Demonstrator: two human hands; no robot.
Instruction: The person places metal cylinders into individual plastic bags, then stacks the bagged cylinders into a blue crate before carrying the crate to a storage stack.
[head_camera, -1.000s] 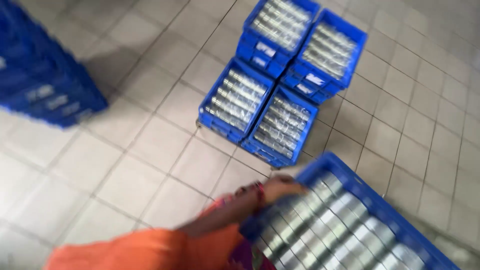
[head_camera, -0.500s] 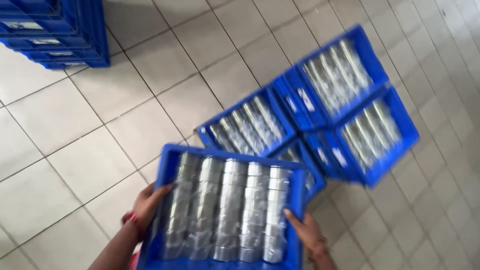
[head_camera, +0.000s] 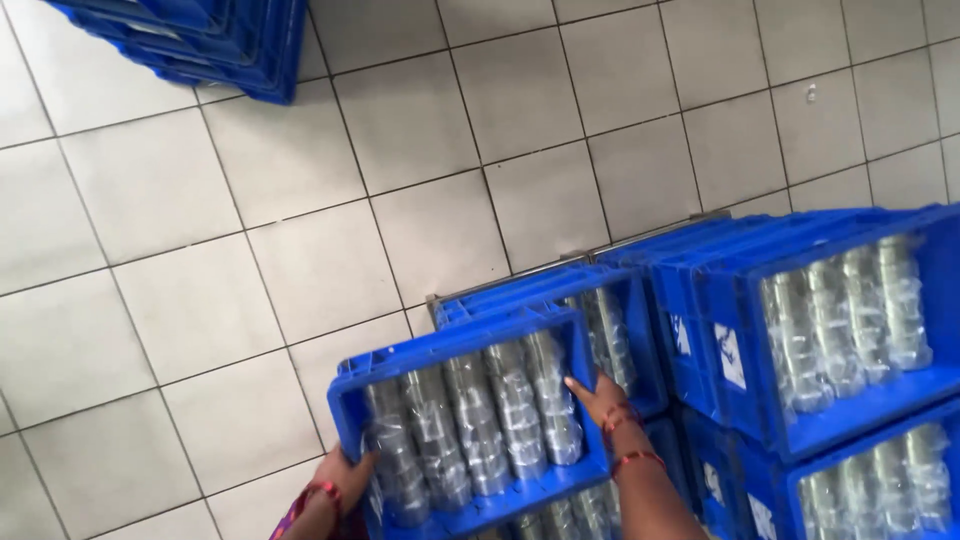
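Hands grip a blue crate (head_camera: 450, 350) of plastic-wrapped metal rings (head_camera: 480, 420), the left hand (head_camera: 340, 475) at its near-left corner, the right hand (head_camera: 600, 398) on its right wall, above more ring-filled crates (head_camera: 800, 300) on the tiled floor (head_camera: 250, 250).

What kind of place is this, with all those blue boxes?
Probably a factory or warehouse floor. Blue plastic crates full of wrapped rows of shiny metal tins stand stacked on a pale tiled floor, and both hands, left hand and right hand, hold another crate.
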